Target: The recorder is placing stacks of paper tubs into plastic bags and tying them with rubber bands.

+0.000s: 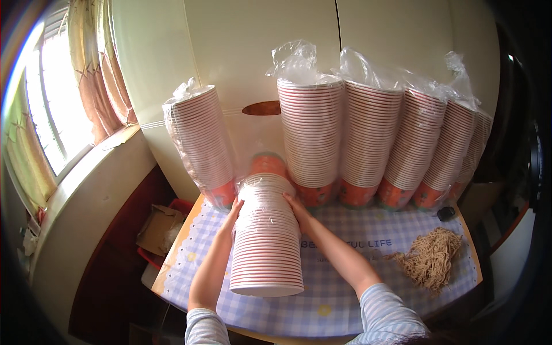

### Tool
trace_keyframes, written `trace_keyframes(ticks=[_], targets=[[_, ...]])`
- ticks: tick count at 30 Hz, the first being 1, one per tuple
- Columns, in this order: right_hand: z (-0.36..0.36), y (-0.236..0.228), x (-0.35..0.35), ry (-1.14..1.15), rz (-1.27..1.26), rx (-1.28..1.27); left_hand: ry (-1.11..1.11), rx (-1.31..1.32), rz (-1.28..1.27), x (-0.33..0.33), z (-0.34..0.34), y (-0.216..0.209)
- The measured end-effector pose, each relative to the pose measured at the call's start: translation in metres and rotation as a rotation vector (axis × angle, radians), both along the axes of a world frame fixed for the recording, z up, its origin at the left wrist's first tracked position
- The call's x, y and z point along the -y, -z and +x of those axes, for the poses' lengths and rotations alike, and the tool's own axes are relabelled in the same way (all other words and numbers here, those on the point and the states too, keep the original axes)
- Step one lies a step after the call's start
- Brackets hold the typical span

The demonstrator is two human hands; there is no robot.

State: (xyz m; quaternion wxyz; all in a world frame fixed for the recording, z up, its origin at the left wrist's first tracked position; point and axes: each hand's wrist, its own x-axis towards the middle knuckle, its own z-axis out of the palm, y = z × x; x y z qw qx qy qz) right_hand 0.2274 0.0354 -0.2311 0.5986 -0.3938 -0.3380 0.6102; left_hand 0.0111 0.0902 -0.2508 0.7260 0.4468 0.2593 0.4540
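Cup stack [266,247], 2 sides gripped: left hand [232,217], right hand [299,213]; fingers [236,203] part-hidden.

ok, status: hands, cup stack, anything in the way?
Left hand and right hand holding cup stack between them. Orange end faces away. Bagged stacks stand just behind; string bundle off to right.
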Motion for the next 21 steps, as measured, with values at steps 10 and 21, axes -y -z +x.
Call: trace_keyframes(ticks=[10, 21], targets=[[-0.008, -0.109, 0.082, -0.011, 0.41, 0.179, -0.167, 0.101, 0.48, 0.087, -0.008, -0.089], [0.075, -0.123, 0.145, 0.094, 0.715, 0.36, -0.043, 0.197, 0.726, 0.142, 0.06, -0.118]])
